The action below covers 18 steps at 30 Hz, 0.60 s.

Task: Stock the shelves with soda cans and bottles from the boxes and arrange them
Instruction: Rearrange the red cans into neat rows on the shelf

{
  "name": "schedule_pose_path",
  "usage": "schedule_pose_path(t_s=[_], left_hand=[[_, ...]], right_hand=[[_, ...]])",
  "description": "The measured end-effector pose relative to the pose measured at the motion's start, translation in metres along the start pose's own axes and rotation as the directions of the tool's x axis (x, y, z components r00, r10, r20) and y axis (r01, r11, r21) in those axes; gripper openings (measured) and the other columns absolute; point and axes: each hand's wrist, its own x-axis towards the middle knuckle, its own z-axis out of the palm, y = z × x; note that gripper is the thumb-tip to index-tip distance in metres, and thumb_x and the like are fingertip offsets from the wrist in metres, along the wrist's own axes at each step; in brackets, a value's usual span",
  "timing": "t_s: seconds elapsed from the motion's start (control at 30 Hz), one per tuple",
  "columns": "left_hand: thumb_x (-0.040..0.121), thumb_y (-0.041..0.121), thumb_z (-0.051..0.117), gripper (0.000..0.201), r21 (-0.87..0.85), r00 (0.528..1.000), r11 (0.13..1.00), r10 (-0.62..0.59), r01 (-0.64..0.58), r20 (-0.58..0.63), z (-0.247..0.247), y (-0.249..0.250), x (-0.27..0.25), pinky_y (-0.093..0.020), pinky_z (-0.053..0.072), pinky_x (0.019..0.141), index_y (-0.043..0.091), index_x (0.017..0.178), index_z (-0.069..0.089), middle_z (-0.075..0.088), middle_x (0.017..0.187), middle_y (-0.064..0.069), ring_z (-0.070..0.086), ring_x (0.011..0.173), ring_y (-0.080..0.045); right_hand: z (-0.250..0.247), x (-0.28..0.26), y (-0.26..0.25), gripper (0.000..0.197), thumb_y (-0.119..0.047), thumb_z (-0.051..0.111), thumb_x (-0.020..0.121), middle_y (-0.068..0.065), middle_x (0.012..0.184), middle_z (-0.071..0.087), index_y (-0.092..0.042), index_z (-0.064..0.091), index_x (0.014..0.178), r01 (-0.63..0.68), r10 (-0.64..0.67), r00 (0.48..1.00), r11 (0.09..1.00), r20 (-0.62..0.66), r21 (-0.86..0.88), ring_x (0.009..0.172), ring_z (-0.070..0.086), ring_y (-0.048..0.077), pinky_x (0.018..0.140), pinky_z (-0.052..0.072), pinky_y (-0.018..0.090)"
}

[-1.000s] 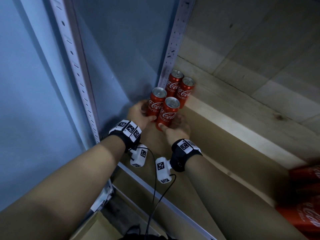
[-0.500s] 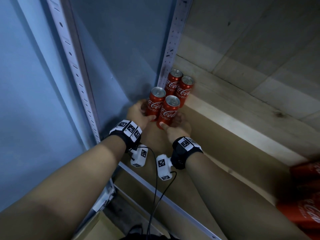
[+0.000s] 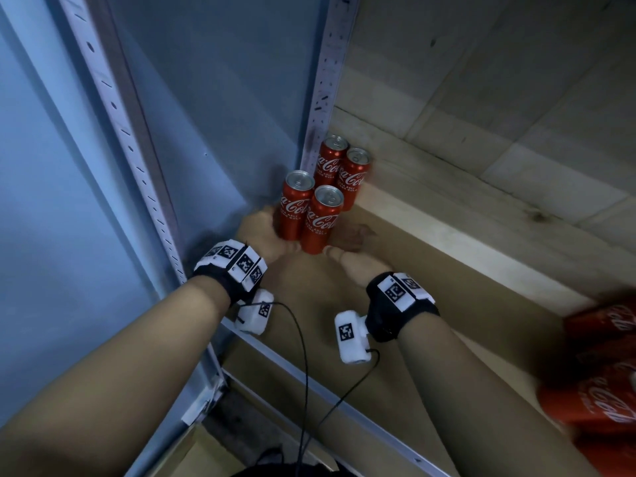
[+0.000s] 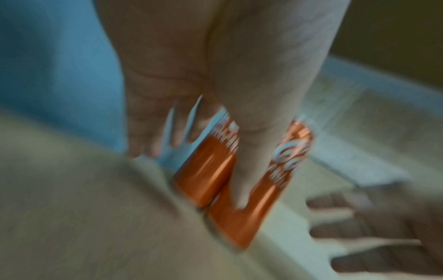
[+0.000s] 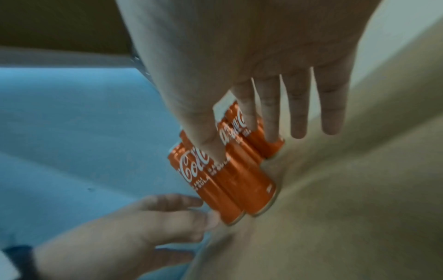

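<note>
Four soda cans [image 3: 318,197] are standing on the shelf [image 3: 430,270] beside the rear corner post [image 3: 325,80]. The left hand [image 3: 261,232] and right hand [image 3: 347,249] are flanking the front pair, fingers straight, gripping nothing. Best pushing low and evenly, so neither can tips.

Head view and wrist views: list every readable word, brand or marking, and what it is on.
"Coca-Cola": script logo on the four upright cans in the shelf corner.
"Coca-Cola", partly cut off: red packs at right edge.
Small white print under the can logos: too blurred to read.
Square coded markers on wristbands: patterns, no text.
</note>
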Motion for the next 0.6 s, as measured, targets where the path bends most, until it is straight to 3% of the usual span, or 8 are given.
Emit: schedule_pose_path(t_s=[0.03, 0.1, 0.2, 0.27, 0.33, 0.37, 0.47, 0.6], left_hand=[[0.066, 0.037, 0.09, 0.069, 0.102, 0.999, 0.995, 0.012, -0.016, 0.046, -0.006, 0.003, -0.007, -0.031, 0.051, 0.092, 0.023, 0.128, 0.062, 0.067, 0.121, -0.003, 0.065, 0.11, -0.024], [0.074, 0.041, 0.084, 0.069, 0.257, 0.992, 0.965, 0.012, -0.045, 0.129, -0.016, 0.009, -0.025, -0.03, 0.047, 0.092, 0.021, 0.134, 0.057, 0.061, 0.13, -0.005, 0.061, 0.115, -0.026], [0.083, 0.047, 0.075, 0.065, 0.381, 0.967, 0.917, 0.017, -0.117, 0.255, -0.022, 0.018, -0.057, -0.029, 0.044, 0.096, 0.022, 0.138, 0.052, 0.057, 0.138, -0.003, 0.057, 0.12, -0.024], [0.082, 0.058, 0.071, 0.069, 0.428, 0.952, 0.889, 0.029, -0.164, 0.305, -0.018, 0.027, -0.074, -0.037, 0.047, 0.102, 0.027, 0.14, 0.05, 0.056, 0.138, 0.0, 0.057, 0.12, -0.022], [0.078, 0.07, 0.064, 0.083, 0.47, 0.943, 0.857, 0.056, -0.214, 0.327, -0.009, 0.038, -0.086, -0.042, 0.046, 0.105, 0.03, 0.147, 0.041, 0.054, 0.141, 0.002, 0.054, 0.124, -0.021], [0.077, 0.075, 0.061, 0.091, 0.477, 0.935, 0.84, 0.094, -0.259, 0.342, -0.003, 0.045, -0.092, -0.042, 0.045, 0.108, 0.03, 0.152, 0.034, 0.05, 0.146, 0.002, 0.051, 0.128, -0.021], [0.077, 0.079, 0.057, 0.103, 0.461, 0.885, 0.798, 0.184, -0.389, 0.429, 0.015, 0.072, -0.111, -0.043, 0.036, 0.116, 0.033, 0.159, 0.015, 0.028, 0.162, 0.002, 0.035, 0.144, -0.022], [0.079, 0.078, 0.057, 0.099, 0.437, 0.817, 0.745, 0.246, -0.504, 0.522, 0.044, 0.124, -0.136, -0.043, 0.036, 0.116, 0.031, 0.158, 0.021, 0.029, 0.162, 0.001, 0.033, 0.145, -0.021]], right_hand=[[-0.011, -0.013, 0.002, 0.078, -0.061, 0.075, 0.071, -0.008, 0.135, 0.06, -0.037, 0.044, 0.138, 0.011, -0.011, 1.0, 0.997, -0.009, -0.079, 0.12, 0.061, 0.018, 0.102, 0.05, 0.036], [-0.038, -0.049, 0.002, 0.081, -0.065, 0.067, 0.08, -0.005, 0.145, 0.054, -0.038, 0.035, 0.149, 0.024, -0.025, 1.0, 0.956, 0.002, -0.292, 0.127, 0.057, 0.025, 0.106, 0.046, 0.037], [-0.069, -0.094, 0.015, 0.073, -0.059, 0.06, 0.092, 0.003, 0.138, 0.059, -0.036, 0.03, 0.154, 0.009, -0.021, 1.0, 0.866, -0.018, -0.5, 0.123, 0.059, 0.029, 0.101, 0.049, 0.038], [-0.082, -0.114, 0.03, 0.07, -0.064, 0.059, 0.09, 0.004, 0.11, 0.07, -0.027, 0.045, 0.148, -0.028, -0.007, 0.998, 0.836, -0.061, -0.548, 0.1, 0.066, 0.027, 0.086, 0.054, 0.037], [-0.094, -0.128, 0.05, 0.07, -0.068, 0.059, 0.088, -0.002, 0.077, 0.067, -0.021, 0.055, 0.139, -0.048, -0.011, 0.995, 0.805, -0.096, -0.591, 0.075, 0.064, 0.022, 0.068, 0.05, 0.03], [-0.101, -0.136, 0.06, 0.074, -0.071, 0.059, 0.087, -0.001, 0.08, 0.069, -0.023, 0.051, 0.143, -0.047, -0.02, 0.994, 0.796, -0.103, -0.603, 0.077, 0.065, 0.022, 0.068, 0.049, 0.029], [-0.124, -0.164, 0.089, 0.08, -0.076, 0.054, 0.085, 0.002, 0.124, 0.068, -0.032, 0.04, 0.15, -0.049, -0.033, 0.991, 0.802, -0.127, -0.595, 0.113, 0.065, 0.024, 0.087, 0.051, 0.031], [-0.156, -0.199, 0.126, 0.071, -0.072, 0.053, 0.086, -0.001, 0.14, 0.058, -0.035, 0.043, 0.146, -0.058, -0.067, 0.978, 0.819, -0.196, -0.571, 0.123, 0.059, 0.023, 0.092, 0.052, 0.034]])
